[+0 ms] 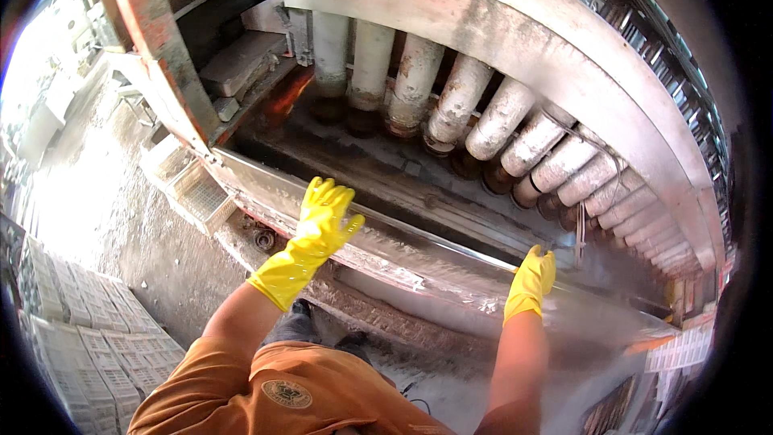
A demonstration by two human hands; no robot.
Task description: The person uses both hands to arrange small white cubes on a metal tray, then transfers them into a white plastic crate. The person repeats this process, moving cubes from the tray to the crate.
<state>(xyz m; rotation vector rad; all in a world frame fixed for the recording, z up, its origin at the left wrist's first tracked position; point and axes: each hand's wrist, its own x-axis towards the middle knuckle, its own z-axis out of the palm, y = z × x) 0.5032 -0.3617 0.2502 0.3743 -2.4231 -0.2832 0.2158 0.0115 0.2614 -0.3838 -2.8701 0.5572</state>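
My left hand (326,213), in a long yellow rubber glove, is over the near metal rim (419,229) of a long trough. Its fingers are spread and I see nothing in them. Farther right, my right hand (531,280), in a matching glove, is at the same rim with its fingers bent together. What it holds, if anything, I cannot make out. Beyond the rim, the dark trough floor (370,181) looks wet. A row of several thick, pale, crusted cylinders (415,80) hangs down into it from a wide metal beam (483,0).
A rusty upright post (153,32) stands at the trough's left end. Pale plastic crates (193,193) sit on the floor beside it. Stacked white crates (105,330) fill the lower left. A thin upright pipe (580,234) is just beyond my right hand.
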